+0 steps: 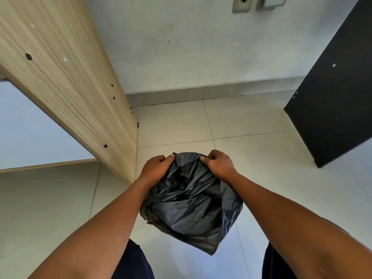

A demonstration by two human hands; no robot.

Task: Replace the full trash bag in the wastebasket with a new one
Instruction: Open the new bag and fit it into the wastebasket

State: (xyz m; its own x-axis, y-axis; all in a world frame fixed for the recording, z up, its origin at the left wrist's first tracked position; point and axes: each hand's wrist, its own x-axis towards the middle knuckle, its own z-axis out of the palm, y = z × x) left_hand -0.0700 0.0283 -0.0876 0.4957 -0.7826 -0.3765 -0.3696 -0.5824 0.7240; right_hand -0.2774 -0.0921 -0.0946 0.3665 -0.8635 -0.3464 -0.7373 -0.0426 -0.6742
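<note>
Pale floor tiles [251, 121] lie under the black trash bag [193, 202] I hold up between my hands, clear of the floor.

Both grips pinch its far rim: left hand [155, 168] at the left corner, right hand [219, 164] at the right, equally near. The bag hangs from that rim down and back toward me, mouth slack between my thumbs. No wastebasket is in sight, so I judge it must be found first. I can read no writing or brand on anything here.

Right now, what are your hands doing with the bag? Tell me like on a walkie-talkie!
Left hand and right hand both gripping the black trash bag at its top edge. Bag held above the tiled floor. No wastebasket in view. Nothing in the way.
</note>
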